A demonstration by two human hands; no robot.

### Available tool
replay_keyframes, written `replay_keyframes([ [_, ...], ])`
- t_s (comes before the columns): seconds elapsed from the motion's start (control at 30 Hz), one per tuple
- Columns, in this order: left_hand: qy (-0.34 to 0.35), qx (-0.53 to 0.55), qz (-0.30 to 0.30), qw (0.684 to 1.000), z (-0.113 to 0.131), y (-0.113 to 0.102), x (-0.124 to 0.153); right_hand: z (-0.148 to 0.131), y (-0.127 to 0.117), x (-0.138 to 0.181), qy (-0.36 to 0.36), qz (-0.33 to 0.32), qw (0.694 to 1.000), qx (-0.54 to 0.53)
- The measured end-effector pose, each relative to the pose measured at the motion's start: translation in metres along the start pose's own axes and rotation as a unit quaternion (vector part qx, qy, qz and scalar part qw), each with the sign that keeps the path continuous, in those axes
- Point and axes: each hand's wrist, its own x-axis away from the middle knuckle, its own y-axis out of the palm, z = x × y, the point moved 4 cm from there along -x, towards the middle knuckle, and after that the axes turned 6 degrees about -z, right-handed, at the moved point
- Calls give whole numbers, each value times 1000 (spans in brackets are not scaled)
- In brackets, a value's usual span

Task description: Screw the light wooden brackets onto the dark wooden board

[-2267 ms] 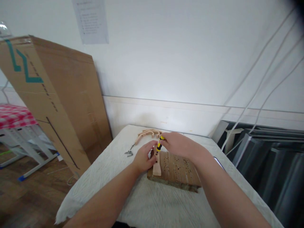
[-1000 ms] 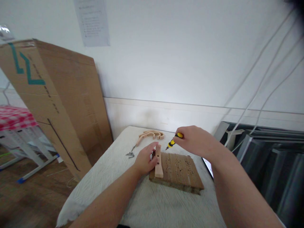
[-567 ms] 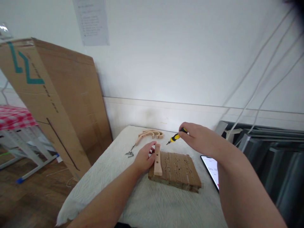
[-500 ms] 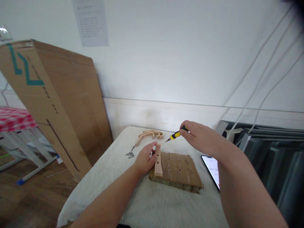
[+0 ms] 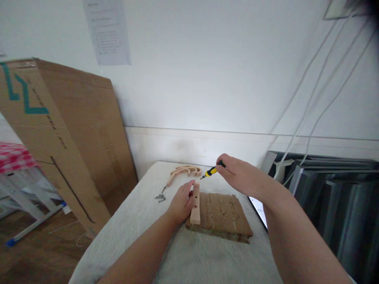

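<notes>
Ideally, the left hand, fingers clamped on the wooden piece, steadies it against the board; the right hand, closed round the screwdriver, lessens its tilt.

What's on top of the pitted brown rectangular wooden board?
A pale two-holed wooden piece, held by the left hand, at its left side. The part of the board beneath it is covered.

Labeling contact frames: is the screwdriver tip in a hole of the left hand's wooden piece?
No, the right hand holds the screwdriver with its tip clear of both visible holes in the wooden piece.
</notes>
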Motion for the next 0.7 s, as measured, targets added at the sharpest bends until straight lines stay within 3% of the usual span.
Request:
replay_keyframes([
  [0.4,-68,35,44,996,-3,2,3,1,0,-2,-10,2,1000,-6],
  [0.57,-91,-25,102,990,-11,-15,-1,-6,-10,3,-23,40,999,-5],
  [0.7,-89,-81,82,989,-10,-18,-4,-9,-14,4,-35,71,997,-26],
])
